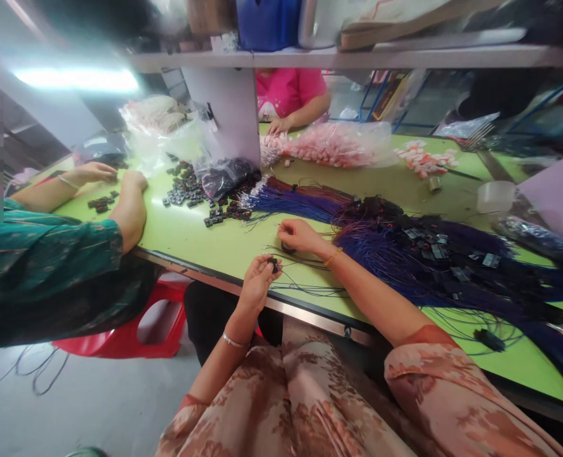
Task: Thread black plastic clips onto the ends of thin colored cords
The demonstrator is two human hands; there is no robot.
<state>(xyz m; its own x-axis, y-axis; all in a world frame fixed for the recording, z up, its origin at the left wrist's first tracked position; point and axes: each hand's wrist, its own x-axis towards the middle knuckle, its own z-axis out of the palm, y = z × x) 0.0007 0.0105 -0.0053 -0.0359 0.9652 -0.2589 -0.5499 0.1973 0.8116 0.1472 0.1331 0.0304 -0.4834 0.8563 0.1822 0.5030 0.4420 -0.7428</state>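
Note:
My left hand (257, 279) pinches a small black plastic connector (274, 264) between thumb and fingers, just over the table's front edge. A little farther in, my right hand (300, 236) is closed, with a thin wire's pale tip (278, 226) poking out at the fingertips. Dark loose wires (310, 291) run across the green tabletop (205, 241) beside both hands. Bundled blue and purple wires (300, 203) with bare silvery ends lie beyond my right hand. Loose black connectors (214, 217) are scattered to the left of these ends.
A heap of wires with black connectors (433, 247) covers the right side. Pink-white pieces in a plastic bag (343, 143) lie at the back, near a person in pink (304, 89). Another person's green sleeve (72, 241) is at left, above a red stool (133, 336). A shelf (357, 58) crosses overhead.

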